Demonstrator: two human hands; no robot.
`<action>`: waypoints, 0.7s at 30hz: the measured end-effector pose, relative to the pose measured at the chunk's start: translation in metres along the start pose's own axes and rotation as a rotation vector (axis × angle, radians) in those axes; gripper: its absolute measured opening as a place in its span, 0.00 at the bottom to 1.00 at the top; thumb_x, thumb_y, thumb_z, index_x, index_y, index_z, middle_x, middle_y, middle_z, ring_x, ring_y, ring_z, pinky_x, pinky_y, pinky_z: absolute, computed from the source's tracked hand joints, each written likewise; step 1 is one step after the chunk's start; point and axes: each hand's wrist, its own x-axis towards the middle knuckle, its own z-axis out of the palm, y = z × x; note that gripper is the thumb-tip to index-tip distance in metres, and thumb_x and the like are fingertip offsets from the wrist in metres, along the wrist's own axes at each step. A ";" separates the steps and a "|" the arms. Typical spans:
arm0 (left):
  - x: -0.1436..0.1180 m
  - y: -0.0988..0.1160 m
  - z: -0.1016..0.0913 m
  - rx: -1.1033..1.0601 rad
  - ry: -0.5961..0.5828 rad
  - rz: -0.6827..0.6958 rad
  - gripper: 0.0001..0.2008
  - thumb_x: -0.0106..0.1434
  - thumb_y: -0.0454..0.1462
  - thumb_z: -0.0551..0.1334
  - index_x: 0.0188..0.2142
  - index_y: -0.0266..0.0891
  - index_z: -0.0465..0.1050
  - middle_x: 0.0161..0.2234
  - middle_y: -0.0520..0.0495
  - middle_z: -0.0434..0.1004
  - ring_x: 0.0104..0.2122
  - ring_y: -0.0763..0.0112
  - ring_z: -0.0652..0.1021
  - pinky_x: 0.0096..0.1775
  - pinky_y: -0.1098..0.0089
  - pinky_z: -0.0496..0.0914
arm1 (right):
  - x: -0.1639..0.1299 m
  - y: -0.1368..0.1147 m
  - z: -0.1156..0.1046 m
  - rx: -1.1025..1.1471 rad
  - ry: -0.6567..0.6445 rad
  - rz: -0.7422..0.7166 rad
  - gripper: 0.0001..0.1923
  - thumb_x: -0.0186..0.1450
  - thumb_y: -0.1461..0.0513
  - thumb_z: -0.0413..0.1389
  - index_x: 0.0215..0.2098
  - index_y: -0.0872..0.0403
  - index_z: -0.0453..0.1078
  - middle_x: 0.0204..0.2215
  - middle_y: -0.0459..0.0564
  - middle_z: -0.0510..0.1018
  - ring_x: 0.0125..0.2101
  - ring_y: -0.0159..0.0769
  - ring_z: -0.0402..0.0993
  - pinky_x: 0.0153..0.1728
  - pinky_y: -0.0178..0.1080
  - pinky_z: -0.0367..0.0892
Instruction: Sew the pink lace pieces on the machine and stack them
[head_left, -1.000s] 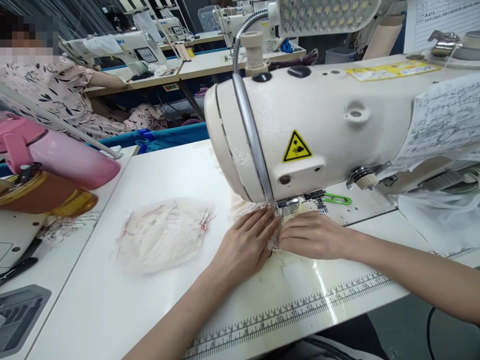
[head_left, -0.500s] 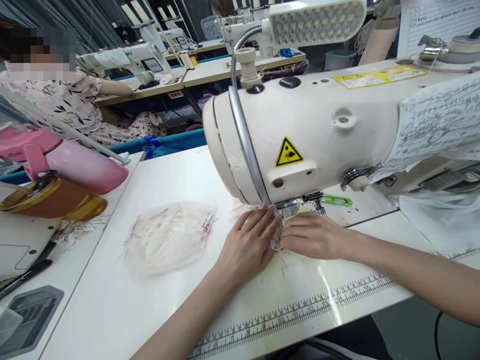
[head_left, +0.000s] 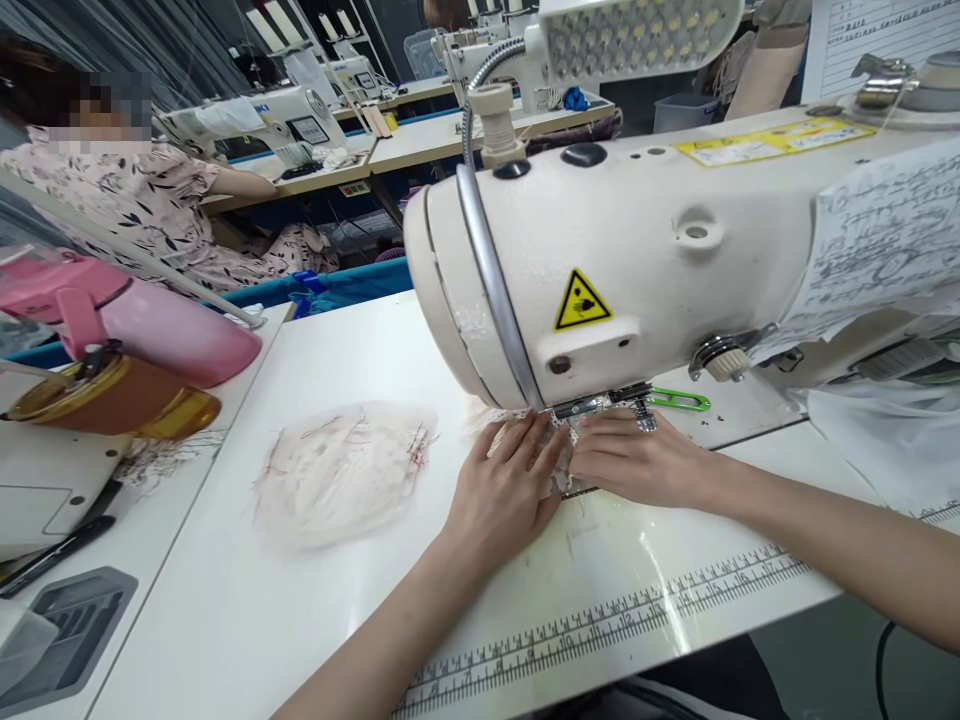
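Observation:
A piece of pale lace fabric (head_left: 556, 478) lies under the head of the white sewing machine (head_left: 510, 290), mostly covered by my hands. My left hand (head_left: 510, 472) rests flat on it, fingers stretched toward the presser foot area and slightly apart. On the other side, my right hand (head_left: 637, 460) has its fingers bent and pressed together at the lace's edge; its fingertips are partly hidden. The needle itself cannot be made out. To the left on the table lies a sheer off-white fabric piece (head_left: 341, 480) with red and dark threads along its edges.
A green thread snipper (head_left: 679, 399) lies behind my right hand. White sheer cloth (head_left: 885, 440) is at the right. A pink bottle (head_left: 172, 320) and amber cup (head_left: 150, 395) stand left. A printed ruler (head_left: 600, 630) runs along the front edge. A person in patterned clothes (head_left: 112, 200) sits beyond.
The view has shifted slightly. My right hand has moved a little up toward the machine head, with its fingers now further under it. My left hand stays on the lace.

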 end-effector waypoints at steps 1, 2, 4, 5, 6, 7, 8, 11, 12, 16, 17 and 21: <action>0.000 0.000 0.000 0.001 -0.007 -0.002 0.22 0.63 0.38 0.54 0.56 0.37 0.68 0.54 0.40 0.72 0.53 0.56 0.72 0.54 0.53 0.64 | 0.001 0.000 -0.002 -0.037 0.010 0.005 0.12 0.64 0.72 0.49 0.28 0.53 0.69 0.24 0.37 0.76 0.29 0.25 0.68 0.25 0.34 0.57; 0.000 0.000 0.000 0.002 -0.014 -0.005 0.22 0.63 0.38 0.54 0.56 0.37 0.68 0.54 0.40 0.72 0.54 0.55 0.71 0.54 0.53 0.63 | 0.002 0.000 -0.003 -0.068 0.014 0.003 0.12 0.64 0.71 0.50 0.28 0.53 0.69 0.24 0.37 0.76 0.28 0.25 0.67 0.26 0.35 0.56; 0.000 0.000 0.000 0.001 -0.030 -0.009 0.23 0.62 0.38 0.55 0.57 0.37 0.67 0.55 0.40 0.71 0.54 0.55 0.71 0.54 0.53 0.63 | 0.003 0.001 -0.005 -0.118 0.005 -0.011 0.11 0.64 0.70 0.50 0.27 0.52 0.68 0.23 0.37 0.75 0.27 0.26 0.67 0.27 0.35 0.56; 0.000 0.000 0.000 -0.001 -0.037 -0.010 0.23 0.62 0.38 0.55 0.57 0.38 0.67 0.55 0.40 0.71 0.54 0.54 0.71 0.54 0.53 0.63 | 0.004 0.002 -0.006 -0.139 -0.005 -0.020 0.11 0.64 0.70 0.50 0.27 0.52 0.68 0.23 0.37 0.75 0.27 0.26 0.66 0.27 0.35 0.55; 0.000 0.000 0.000 -0.003 -0.042 -0.012 0.23 0.62 0.39 0.55 0.57 0.38 0.66 0.55 0.40 0.71 0.54 0.54 0.71 0.54 0.53 0.63 | 0.004 0.003 -0.007 -0.154 -0.010 -0.029 0.11 0.65 0.70 0.50 0.27 0.52 0.67 0.22 0.37 0.75 0.26 0.26 0.66 0.27 0.36 0.55; 0.000 0.000 0.000 -0.004 -0.048 -0.012 0.24 0.62 0.39 0.56 0.58 0.38 0.66 0.55 0.40 0.71 0.54 0.54 0.70 0.54 0.53 0.63 | 0.005 0.004 -0.007 -0.164 -0.010 -0.035 0.11 0.65 0.70 0.50 0.27 0.52 0.67 0.22 0.37 0.74 0.26 0.26 0.66 0.26 0.36 0.54; 0.000 0.000 0.000 -0.005 -0.054 -0.013 0.24 0.63 0.39 0.56 0.58 0.39 0.66 0.55 0.40 0.71 0.55 0.54 0.70 0.54 0.53 0.63 | 0.005 0.005 -0.008 -0.169 -0.010 -0.039 0.11 0.65 0.69 0.50 0.27 0.52 0.67 0.22 0.38 0.74 0.26 0.27 0.65 0.26 0.36 0.53; 0.000 -0.001 0.000 -0.004 -0.075 -0.016 0.25 0.63 0.40 0.56 0.59 0.40 0.64 0.56 0.40 0.70 0.55 0.54 0.69 0.54 0.53 0.63 | 0.005 0.007 -0.009 -0.166 0.006 -0.037 0.09 0.66 0.67 0.50 0.29 0.53 0.68 0.23 0.40 0.75 0.25 0.27 0.65 0.27 0.37 0.52; 0.000 0.000 0.000 -0.004 -0.083 -0.017 0.26 0.62 0.40 0.56 0.59 0.39 0.64 0.56 0.39 0.70 0.55 0.53 0.69 0.54 0.53 0.63 | 0.005 0.008 -0.009 -0.167 0.007 -0.038 0.09 0.67 0.67 0.51 0.30 0.53 0.69 0.23 0.40 0.75 0.26 0.28 0.65 0.27 0.37 0.52; 0.000 0.000 -0.001 -0.008 -0.094 -0.026 0.28 0.59 0.39 0.60 0.60 0.39 0.63 0.55 0.38 0.70 0.55 0.51 0.69 0.53 0.52 0.64 | 0.005 0.009 -0.010 -0.172 -0.048 -0.015 0.09 0.68 0.67 0.49 0.31 0.53 0.68 0.24 0.40 0.75 0.25 0.27 0.65 0.27 0.37 0.51; 0.000 0.000 -0.001 -0.009 -0.084 -0.027 0.28 0.59 0.38 0.61 0.59 0.40 0.64 0.55 0.38 0.70 0.55 0.51 0.69 0.53 0.51 0.65 | 0.004 0.009 -0.010 -0.168 -0.068 0.004 0.10 0.68 0.66 0.49 0.31 0.53 0.68 0.24 0.40 0.75 0.24 0.27 0.65 0.27 0.37 0.52; -0.002 0.000 0.000 -0.014 0.053 0.087 0.19 0.62 0.34 0.58 0.53 0.36 0.70 0.55 0.40 0.71 0.55 0.55 0.71 0.55 0.53 0.66 | 0.003 0.007 -0.010 -0.176 -0.072 0.041 0.10 0.69 0.65 0.49 0.31 0.52 0.68 0.26 0.40 0.77 0.24 0.27 0.65 0.28 0.38 0.54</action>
